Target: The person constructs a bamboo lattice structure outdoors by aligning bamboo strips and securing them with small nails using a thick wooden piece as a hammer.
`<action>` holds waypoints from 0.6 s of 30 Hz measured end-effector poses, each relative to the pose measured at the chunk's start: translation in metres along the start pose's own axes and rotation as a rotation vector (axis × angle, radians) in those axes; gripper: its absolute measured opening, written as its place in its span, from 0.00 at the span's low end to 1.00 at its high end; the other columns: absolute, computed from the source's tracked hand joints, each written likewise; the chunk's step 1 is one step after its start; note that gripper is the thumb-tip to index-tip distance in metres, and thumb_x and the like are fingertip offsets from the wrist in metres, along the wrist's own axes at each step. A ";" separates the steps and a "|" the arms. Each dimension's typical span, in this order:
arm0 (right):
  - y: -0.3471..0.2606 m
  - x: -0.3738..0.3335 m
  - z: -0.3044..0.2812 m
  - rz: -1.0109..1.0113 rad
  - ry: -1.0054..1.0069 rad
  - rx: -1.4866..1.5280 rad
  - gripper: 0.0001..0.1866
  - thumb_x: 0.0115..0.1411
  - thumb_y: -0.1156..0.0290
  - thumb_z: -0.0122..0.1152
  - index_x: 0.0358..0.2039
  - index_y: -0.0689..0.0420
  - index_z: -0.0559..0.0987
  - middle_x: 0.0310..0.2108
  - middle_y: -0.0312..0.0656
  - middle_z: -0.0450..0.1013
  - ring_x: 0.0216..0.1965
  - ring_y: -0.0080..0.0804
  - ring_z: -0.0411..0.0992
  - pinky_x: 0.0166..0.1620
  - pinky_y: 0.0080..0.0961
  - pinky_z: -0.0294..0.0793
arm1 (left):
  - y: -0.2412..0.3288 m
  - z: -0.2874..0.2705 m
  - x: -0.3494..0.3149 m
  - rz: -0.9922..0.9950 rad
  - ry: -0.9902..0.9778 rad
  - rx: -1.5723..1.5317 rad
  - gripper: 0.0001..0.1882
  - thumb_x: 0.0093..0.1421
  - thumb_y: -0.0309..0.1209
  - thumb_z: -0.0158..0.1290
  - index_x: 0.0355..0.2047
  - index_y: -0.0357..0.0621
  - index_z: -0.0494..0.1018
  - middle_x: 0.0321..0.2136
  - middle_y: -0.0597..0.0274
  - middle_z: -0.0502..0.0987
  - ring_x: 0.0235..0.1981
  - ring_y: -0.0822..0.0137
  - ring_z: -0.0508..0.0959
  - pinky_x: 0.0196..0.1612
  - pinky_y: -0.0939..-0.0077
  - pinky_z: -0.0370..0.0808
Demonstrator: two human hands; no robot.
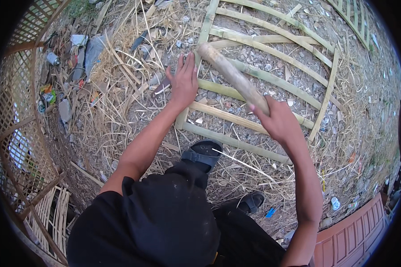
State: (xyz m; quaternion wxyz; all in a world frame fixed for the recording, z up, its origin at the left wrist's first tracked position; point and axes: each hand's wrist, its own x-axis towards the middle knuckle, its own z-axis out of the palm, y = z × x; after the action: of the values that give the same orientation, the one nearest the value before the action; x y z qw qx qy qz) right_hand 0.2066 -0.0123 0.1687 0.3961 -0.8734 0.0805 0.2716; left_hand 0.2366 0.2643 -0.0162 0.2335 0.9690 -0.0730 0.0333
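Observation:
On the ground in front of me lies a panel of pale green bamboo slats (272, 76), fixed across two side rails. My left hand (184, 84) rests on its left rail with fingers stretched out and close together. A dark, flat, blade-like piece (161, 87) shows beside that hand; its kind is unclear. My right hand (278, 118) is wrapped round the lower end of a thick, pale wooden club (234, 75). The club slants up and left over the slats, its blunt end by the left rail near my left fingertips. Whether it touches the rail, I cannot tell.
My sandalled foot (202, 153) stands by the panel's near edge. Bamboo shavings (116, 111) cover the ground. A lattice structure (22, 73) rises at left, another slatted panel (353, 20) lies far right, and a red-brown panelled board (352, 236) sits lower right.

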 end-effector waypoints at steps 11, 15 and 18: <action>0.004 0.007 0.003 -0.011 -0.100 -0.470 0.32 0.66 0.43 0.54 0.46 0.66 0.77 0.23 0.57 0.77 0.29 0.56 0.79 0.39 0.50 0.76 | 0.000 0.002 0.002 -0.004 0.003 0.006 0.27 0.72 0.33 0.38 0.71 0.40 0.57 0.69 0.53 0.64 0.72 0.51 0.58 0.67 0.34 0.43; -0.016 0.006 -0.014 -0.053 -0.009 -0.252 0.31 0.66 0.42 0.55 0.40 0.65 0.78 0.21 0.57 0.76 0.28 0.54 0.79 0.38 0.49 0.76 | -0.001 0.001 0.003 -0.009 0.028 0.004 0.27 0.73 0.32 0.38 0.70 0.39 0.58 0.68 0.52 0.65 0.72 0.51 0.59 0.67 0.35 0.43; -0.042 -0.002 -0.014 -0.025 0.100 0.016 0.31 0.67 0.42 0.55 0.40 0.65 0.77 0.22 0.57 0.77 0.28 0.54 0.79 0.36 0.49 0.76 | -0.006 -0.002 -0.003 0.002 0.025 0.005 0.27 0.73 0.32 0.38 0.71 0.39 0.57 0.67 0.51 0.66 0.71 0.50 0.59 0.66 0.35 0.44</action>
State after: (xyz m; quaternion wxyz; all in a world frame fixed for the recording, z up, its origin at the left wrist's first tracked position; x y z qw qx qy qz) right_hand 0.2256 0.0056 0.2045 0.4019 -0.8836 0.0917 0.2220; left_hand 0.2342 0.2709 -0.0172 0.2321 0.9690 -0.0708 0.0457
